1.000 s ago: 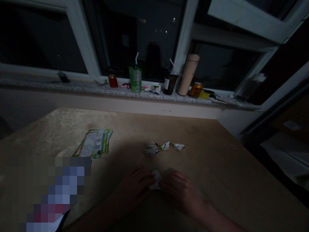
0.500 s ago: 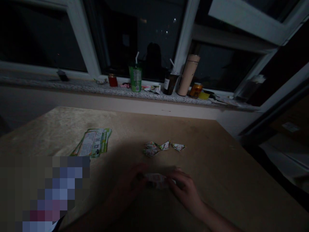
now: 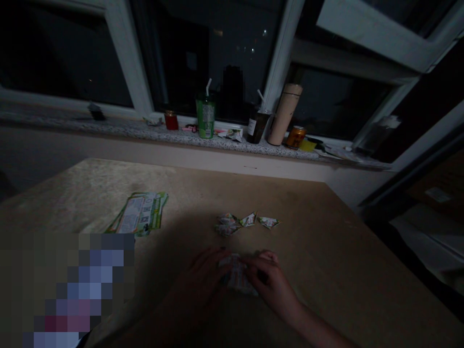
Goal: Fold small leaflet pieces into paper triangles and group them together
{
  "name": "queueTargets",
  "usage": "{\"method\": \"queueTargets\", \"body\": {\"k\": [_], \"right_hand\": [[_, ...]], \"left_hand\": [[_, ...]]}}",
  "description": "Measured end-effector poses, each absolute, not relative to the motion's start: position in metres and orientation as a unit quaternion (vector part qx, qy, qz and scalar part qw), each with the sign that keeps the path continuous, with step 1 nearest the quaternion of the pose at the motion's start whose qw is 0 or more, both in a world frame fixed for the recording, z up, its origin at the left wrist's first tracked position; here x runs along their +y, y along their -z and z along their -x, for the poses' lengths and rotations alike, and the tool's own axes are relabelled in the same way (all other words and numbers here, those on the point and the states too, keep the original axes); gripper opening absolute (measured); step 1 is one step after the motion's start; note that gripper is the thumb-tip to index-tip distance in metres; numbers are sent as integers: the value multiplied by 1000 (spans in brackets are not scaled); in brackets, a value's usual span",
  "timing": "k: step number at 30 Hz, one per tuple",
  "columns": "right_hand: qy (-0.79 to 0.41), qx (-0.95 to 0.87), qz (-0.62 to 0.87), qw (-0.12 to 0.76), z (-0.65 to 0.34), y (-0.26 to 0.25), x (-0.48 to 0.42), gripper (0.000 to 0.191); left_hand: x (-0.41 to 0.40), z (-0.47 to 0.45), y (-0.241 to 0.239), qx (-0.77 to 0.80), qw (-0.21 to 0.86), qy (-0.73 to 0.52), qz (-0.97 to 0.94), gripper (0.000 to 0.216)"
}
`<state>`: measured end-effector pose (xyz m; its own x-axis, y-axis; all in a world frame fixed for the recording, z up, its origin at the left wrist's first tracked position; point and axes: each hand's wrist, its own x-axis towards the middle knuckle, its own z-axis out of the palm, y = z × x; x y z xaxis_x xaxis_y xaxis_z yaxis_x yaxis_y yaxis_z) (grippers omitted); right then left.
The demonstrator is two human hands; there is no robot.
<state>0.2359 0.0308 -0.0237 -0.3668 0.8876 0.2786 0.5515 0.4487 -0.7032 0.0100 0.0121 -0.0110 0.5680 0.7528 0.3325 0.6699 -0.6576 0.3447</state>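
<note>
A small printed wrapper (image 3: 239, 279), pale with reddish print, lies low over the table between my hands. My left hand (image 3: 203, 273) is in deep shadow, its fingers closed on the wrapper's left edge. From the other side my right hand (image 3: 271, 280) pinches the wrapper near its upper right, thumb and index finger together. Dim light blurs its folds. Just beyond the hands lie several small folded wrapper triangles: a cluster (image 3: 227, 224) on the left, one triangle (image 3: 248, 219) in the middle and another triangle (image 3: 268, 222) on the right.
Flat green wrappers (image 3: 139, 212) are stacked on the table (image 3: 308, 232) at left. A pixelated patch hides the lower left. Along the windowsill (image 3: 174, 137) stand a green cup (image 3: 206, 116), a dark cup (image 3: 256, 126), a tall flask (image 3: 285, 113), a red jar (image 3: 171, 121) and a can (image 3: 295, 137).
The wrapper looks taller and more opened out now. My left hand has moved right and over its edge; my right hand has shifted slightly left.
</note>
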Motion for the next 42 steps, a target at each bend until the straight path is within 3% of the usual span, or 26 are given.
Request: {"method": "queueTargets", "body": {"k": [4,7,17,22,27,35,42], "right_hand": [[-241,-798,456,311,-239,22,34,24],[-225,-804,462,300,-239,19,35,27],[-189,-786,523,270,-238,12,32,41],[-191,-798,516,248,-238,9,34,26],[-197,-807,501,243,-235,10,35,27],[-248,-768,499,315,-240,20,41,18],[-402,-678,473,394,-246,18,42,25]], "left_hand": [[4,-11,9,334,118,-119,-928,77],[4,-10,13,327,152,-94,-928,90],[4,-14,8,344,165,-59,-922,88],[4,-17,6,352,161,-81,-919,88],[9,-18,10,350,162,-93,-918,91],[10,-16,9,354,163,-64,-919,92],[12,-16,12,348,155,-58,-923,91]]}}
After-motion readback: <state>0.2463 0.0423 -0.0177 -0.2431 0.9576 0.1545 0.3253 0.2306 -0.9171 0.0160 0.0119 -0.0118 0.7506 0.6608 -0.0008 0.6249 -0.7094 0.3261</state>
